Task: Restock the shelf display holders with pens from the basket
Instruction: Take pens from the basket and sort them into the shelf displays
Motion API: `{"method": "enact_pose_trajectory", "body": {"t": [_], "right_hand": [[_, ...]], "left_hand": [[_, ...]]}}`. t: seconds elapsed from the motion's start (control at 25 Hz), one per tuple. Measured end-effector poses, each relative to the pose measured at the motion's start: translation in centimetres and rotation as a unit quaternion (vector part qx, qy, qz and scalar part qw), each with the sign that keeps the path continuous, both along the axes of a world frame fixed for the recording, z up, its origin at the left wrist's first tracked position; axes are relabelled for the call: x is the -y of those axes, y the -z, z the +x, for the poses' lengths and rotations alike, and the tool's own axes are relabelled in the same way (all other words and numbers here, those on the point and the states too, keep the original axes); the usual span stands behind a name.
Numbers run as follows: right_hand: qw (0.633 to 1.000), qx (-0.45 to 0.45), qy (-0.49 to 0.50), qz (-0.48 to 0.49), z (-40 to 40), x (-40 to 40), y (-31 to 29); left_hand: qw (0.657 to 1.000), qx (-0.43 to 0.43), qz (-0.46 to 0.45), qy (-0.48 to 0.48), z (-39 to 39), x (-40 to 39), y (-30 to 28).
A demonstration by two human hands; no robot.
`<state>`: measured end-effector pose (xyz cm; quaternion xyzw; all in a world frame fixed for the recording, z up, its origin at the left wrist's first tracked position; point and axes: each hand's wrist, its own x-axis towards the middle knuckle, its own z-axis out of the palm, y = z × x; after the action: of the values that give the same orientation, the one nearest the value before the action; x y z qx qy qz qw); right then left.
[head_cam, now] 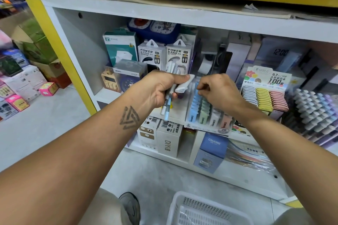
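Pens (169, 86) are sitting bundled in the left hand (157, 89), whose fingers are curling round them along with a white wrapper, keeping spare stock close to the display holder (206, 115) just right of that hand. The right hand (217, 91) is hovering over the holder's blue row, fingertips pinching together there, probably seating a pen; what they are pinching is hidden. The basket (204, 210) is waiting on the floor below both hands, within easy reach.
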<state>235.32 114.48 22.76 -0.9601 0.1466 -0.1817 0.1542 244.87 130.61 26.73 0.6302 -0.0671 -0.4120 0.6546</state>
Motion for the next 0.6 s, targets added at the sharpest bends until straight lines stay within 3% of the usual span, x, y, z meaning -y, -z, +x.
{"method": "enact_pose_trajectory", "body": {"t": [0.16,0.4,0.48,0.52,0.6], "right_hand": [[0.998,-0.019,0.032,-0.047,0.0,0.0,-0.1],[0.993,-0.113,0.021,-0.004,0.5,-0.1,-0.1],[0.992,-0.063,0.033,0.103,0.4,-0.2,-0.8],[0.974,-0.023,0.032,0.222,0.2,-0.3,-1.6],[0.867,0.019,-0.017,0.497,-0.7,-0.4,-3.3]], "left_hand": [[1.000,0.005,0.003,-0.010,-0.1,0.2,0.1],[0.999,0.035,0.007,-0.031,0.0,0.4,0.3],[0.997,0.055,0.000,-0.045,0.0,0.7,0.4],[0.996,0.066,-0.001,-0.054,0.0,1.0,0.5],[0.994,0.086,-0.006,-0.073,0.0,1.5,0.7]]}}
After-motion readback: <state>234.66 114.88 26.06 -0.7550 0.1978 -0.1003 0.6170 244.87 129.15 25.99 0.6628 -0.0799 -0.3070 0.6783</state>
